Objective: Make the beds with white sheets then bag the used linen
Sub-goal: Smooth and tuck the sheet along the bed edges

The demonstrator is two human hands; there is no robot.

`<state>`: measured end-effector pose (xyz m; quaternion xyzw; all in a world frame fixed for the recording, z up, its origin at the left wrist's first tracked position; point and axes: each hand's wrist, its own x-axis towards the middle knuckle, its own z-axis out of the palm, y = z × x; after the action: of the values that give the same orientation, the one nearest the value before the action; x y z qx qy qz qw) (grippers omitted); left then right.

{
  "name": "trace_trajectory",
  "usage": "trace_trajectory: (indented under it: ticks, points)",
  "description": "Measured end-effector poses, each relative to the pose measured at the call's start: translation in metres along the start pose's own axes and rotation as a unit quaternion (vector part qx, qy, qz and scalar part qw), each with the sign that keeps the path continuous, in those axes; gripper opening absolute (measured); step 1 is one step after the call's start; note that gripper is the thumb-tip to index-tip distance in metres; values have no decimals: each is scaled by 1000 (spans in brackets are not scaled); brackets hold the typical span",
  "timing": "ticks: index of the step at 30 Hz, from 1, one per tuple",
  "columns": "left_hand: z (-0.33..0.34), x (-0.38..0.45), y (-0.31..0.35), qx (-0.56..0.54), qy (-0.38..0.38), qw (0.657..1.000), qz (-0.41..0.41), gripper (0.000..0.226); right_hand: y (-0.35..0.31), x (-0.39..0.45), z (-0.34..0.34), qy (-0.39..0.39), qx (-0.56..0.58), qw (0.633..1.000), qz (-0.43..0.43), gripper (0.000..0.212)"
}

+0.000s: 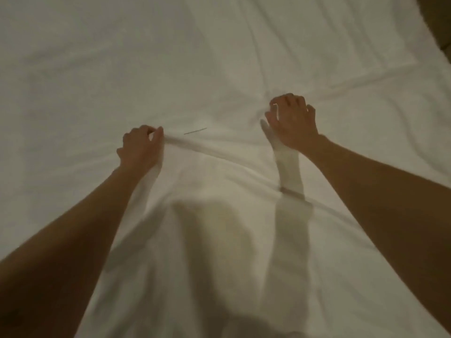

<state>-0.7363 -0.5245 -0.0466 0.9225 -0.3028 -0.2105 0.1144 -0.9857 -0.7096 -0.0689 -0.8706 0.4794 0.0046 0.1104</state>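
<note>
A white sheet covers the whole bed and fills nearly the entire view, with wrinkles and fold lines across it. My left hand pinches a raised fold of the sheet between thumb and fingers at centre left. My right hand grips a bunched-up ridge of the same sheet at centre right, fingers curled into the fabric. Both forearms stretch out over the bed from the bottom corners. A taut crease runs between the two hands.
A thin dark thread or hair lies on the sheet between the hands. The bed's far right edge curves down at the top right, where a dark strip of floor or furniture shows.
</note>
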Motion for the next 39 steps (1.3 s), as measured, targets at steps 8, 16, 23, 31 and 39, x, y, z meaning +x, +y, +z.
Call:
trace_trajectory:
  ticks: [8,16,23,31,39]
  points:
    - [-4,32,-5,38,-47,990,125,41,23,54,-14,21,15,995,-100,29]
    - [22,42,24,101,-3,992,76,25,43,70,-1,-18,1,996,-85,38]
    - [70,30,142,59,-47,980,183,36,112,70,-31,-23,-59,997,-39,39]
    - [135,13,268,55,-63,947,310,39,209,66,-48,-15,-116,993,-12,49]
    - [174,5,325,51,-17,944,326,22,258,58,-51,46,-78,995,48,35]
